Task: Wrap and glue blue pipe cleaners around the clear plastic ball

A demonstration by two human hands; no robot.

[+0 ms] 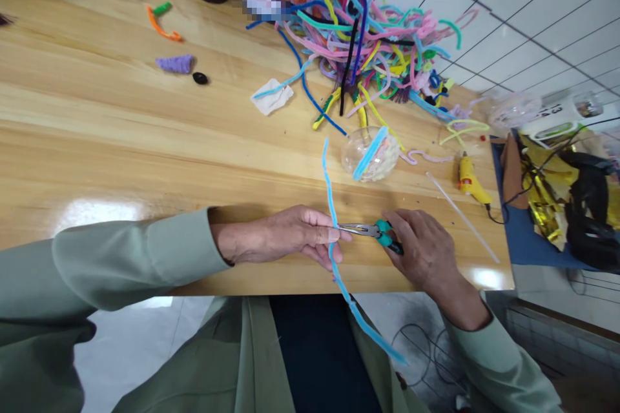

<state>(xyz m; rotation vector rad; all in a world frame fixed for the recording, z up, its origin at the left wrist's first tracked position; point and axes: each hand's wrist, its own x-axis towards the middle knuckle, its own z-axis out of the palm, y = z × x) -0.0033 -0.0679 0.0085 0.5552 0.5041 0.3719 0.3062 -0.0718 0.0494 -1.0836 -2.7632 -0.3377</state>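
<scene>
My left hand pinches a long light-blue pipe cleaner near its middle, above the front edge of the table. One end of it points up over the wood; the other hangs down past the edge toward my lap. My right hand grips needle-nose pliers with teal and black handles. Their jaws reach left to the pipe cleaner at my left fingertips; whether they bite on it I cannot tell. Beyond my hands stands a clear round container with a bright-blue strip across its top.
A tangled heap of coloured pipe cleaners lies at the back, with yellow-handled pliers before it. At right are a yellow glue gun with its cord and a thin clear stick. A purple cone-shaped piece lies left.
</scene>
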